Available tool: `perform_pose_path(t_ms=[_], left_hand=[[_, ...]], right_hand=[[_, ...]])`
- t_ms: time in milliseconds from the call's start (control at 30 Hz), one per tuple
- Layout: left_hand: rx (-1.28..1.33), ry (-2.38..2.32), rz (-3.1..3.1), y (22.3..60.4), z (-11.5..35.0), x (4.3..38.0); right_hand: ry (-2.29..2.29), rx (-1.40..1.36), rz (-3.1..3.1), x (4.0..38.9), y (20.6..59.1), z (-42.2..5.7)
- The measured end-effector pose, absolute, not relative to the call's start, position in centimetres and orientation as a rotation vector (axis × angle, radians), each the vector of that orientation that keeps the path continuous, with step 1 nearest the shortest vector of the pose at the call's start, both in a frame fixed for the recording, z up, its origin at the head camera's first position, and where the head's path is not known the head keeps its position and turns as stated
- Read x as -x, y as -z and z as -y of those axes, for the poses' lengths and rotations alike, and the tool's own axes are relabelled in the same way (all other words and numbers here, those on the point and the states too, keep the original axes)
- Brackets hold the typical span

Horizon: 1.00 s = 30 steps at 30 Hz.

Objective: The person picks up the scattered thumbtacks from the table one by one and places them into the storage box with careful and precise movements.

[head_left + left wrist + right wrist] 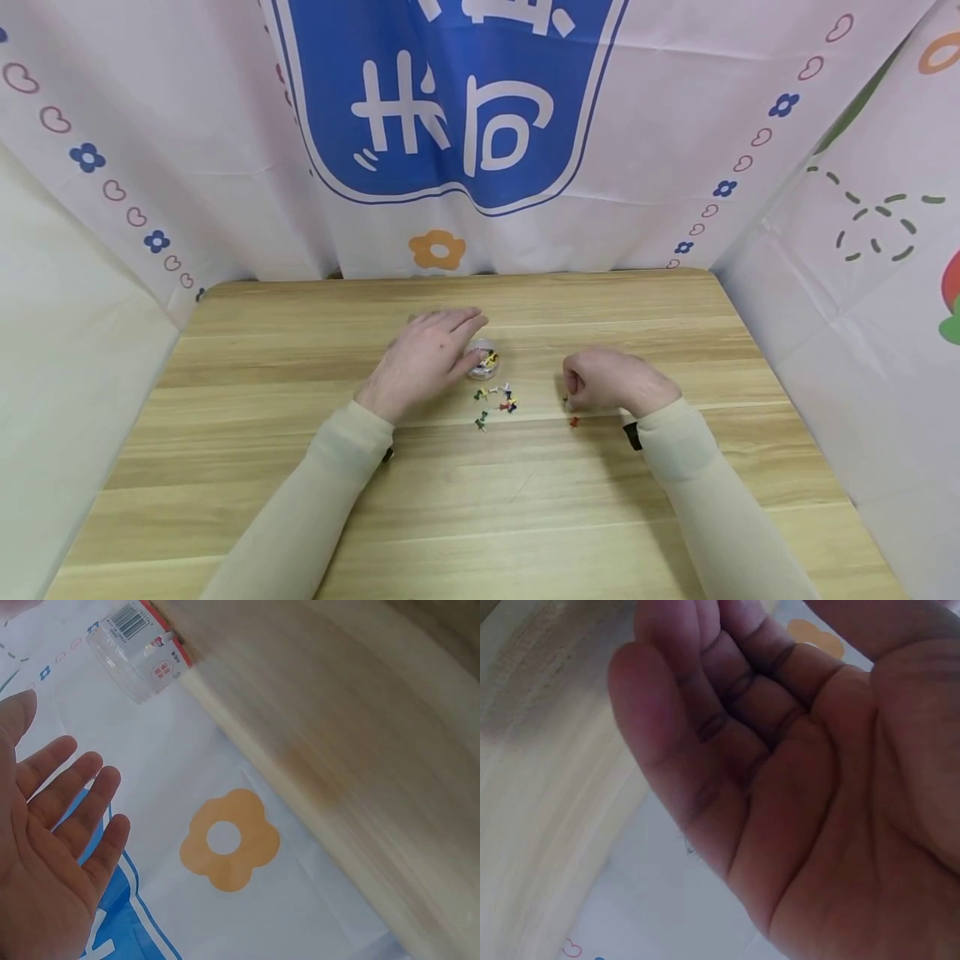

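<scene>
My left hand [423, 358] is spread beside a small clear plastic jar [491, 371], its thumb reaching over the jar in the head view. The left wrist view shows loosely extended fingers [94, 776] and the labelled jar [139, 652] standing apart from them. Colourful push pins lie inside the jar. My right hand [615, 379] is low over the table, fingers curled, right at a small dark push pin [566, 402]. Whether it pinches that pin is hidden. A red push pin [574, 422] lies just in front of this hand. In the right wrist view the curled fingers [649, 705] hide their tips' work.
Several loose push pins, with a green one [481, 424] nearest me, are scattered in front of the jar. The wooden table [465, 517] ends at a white printed curtain [637, 225] behind and at the sides.
</scene>
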State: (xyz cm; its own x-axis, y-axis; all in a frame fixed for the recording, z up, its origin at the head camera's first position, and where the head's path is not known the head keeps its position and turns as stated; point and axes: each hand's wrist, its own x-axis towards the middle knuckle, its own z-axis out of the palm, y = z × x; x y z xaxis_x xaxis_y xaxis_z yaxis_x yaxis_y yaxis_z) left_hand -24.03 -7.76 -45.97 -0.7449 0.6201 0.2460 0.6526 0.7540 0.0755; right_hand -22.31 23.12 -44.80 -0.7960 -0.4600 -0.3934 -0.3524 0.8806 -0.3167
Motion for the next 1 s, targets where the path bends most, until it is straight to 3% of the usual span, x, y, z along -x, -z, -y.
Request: perform_pose_path(t_ms=[1000], left_hand=[[0.982, 0.264, 2.787, 46.2, 8.4, 23.9]], right_hand=[[0.34, 0.716, -2.619, 23.3, 45.1, -22.5]])
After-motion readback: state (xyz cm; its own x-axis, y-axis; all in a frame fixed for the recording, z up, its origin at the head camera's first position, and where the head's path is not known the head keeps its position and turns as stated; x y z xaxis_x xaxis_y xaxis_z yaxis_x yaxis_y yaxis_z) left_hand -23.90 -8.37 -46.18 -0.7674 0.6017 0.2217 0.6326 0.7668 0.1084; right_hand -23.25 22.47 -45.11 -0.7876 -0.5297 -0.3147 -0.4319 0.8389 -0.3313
